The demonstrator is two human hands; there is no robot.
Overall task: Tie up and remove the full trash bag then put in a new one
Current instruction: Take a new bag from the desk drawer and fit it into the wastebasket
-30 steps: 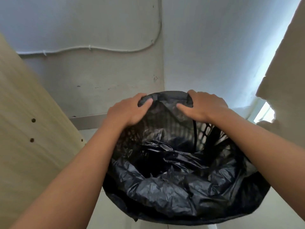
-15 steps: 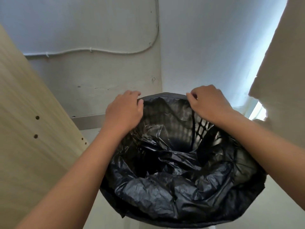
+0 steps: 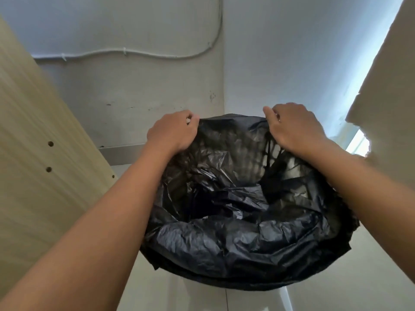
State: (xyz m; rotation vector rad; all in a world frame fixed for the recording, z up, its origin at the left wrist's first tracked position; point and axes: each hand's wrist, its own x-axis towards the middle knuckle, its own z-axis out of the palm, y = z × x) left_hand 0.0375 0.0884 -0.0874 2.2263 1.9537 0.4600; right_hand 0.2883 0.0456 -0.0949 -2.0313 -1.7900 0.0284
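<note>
1. Much of the black lattice-walled plastic bin point(image 3: 272, 147) was hidden: only a patch of its mesh wall showed on the far right inside, and faint grid lines came through the liner on the far wall. The bin's base could not be seen, nor whether anything lay under the crumpled folds inside.
2. Both forearms reached forward from the bottom corners, cut off by the picture's edges, to the far side of the bin's mouth.
3. The left hand point(image 3: 171, 133) lay knuckles-up on the far left rim, fingers curled over the edge and gripping the thin black crinkled plastic trash bag point(image 3: 235, 239) there.
4. The right hand point(image 3: 294, 129) sat on the far right rim, fingers curled and pinching the bag's edge; its fingertips were hidden behind the hand.
5. The bag lined the bin, its edge folded over the near rim and its middle sagging in loose folds.
6. The bin stood in a corner of grey walls, beside a pale wooden panel point(image 3: 33, 153), with a white cable point(image 3: 134, 52) running along the wall.
</note>
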